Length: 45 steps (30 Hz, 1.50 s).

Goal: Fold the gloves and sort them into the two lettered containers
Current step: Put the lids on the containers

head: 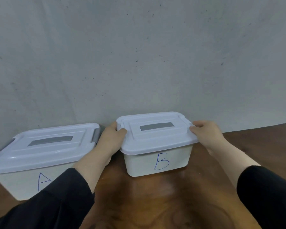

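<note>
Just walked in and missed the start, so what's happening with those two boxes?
A person in black sleeves grips the white lid of the white plastic container marked B, the left hand at its left end, the right hand at its right end. The matching container marked A sits to the left with its lid on, untouched. Both stand on the brown wooden table by the grey wall. No gloves are in view.

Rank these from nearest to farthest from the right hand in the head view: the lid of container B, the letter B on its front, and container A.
1. Lid of container B: the right hand grips its right edge.
2. Letter B: on the container's front wall, below and left of that hand.
3. Container A: far left, beyond the left hand.
</note>
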{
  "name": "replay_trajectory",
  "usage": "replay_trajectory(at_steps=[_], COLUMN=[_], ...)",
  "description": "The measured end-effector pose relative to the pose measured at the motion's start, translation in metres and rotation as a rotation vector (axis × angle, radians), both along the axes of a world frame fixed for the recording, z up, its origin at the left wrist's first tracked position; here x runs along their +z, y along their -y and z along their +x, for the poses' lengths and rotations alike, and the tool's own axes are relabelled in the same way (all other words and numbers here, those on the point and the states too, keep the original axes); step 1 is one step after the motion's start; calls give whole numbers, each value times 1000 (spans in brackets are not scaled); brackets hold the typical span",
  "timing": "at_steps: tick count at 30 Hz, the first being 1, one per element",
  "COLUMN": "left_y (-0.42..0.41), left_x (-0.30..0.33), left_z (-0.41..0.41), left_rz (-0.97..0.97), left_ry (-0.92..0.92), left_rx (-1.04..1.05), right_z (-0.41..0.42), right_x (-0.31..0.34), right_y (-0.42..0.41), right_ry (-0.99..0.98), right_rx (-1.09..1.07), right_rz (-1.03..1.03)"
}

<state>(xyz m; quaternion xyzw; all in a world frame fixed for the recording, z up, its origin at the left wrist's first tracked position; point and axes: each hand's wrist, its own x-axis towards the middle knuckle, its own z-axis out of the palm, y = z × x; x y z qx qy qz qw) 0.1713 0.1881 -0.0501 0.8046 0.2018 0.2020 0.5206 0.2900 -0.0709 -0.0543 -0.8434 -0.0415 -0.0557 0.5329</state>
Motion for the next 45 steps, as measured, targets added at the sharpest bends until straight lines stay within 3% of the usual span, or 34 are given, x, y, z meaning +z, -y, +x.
replay_trajectory(at_steps=[6,11,14,25,31,34,38,45], left_y=[-5,-5,-8,-18,-14,-13,-12,4], left_x=[-5,-3,-1,-10,-14,-11,-14,-13], left_z=[-7,-3,6,12,9,9,8,20], left_rz=[44,62,42,-489,-635,-615,-622,-217], left_ry=[-18,-12,-52,-161,-141,-150,-140,-84], left_rx=[-11,-7,-23,-9,19,24,-36,81], right_z=[3,1,8,14,19,24,26,23], right_x=[-4,5,8,7,1,2,0,-6], right_y=[13,14,14,9,12,9,2,2], right_ry=[34,136,134,89,-287,-321,-99,83], right_rx=[35,8,13,18,46,38,19,16], right_rz=[-149,-475,-569,-483,-114,-45,-256,-384])
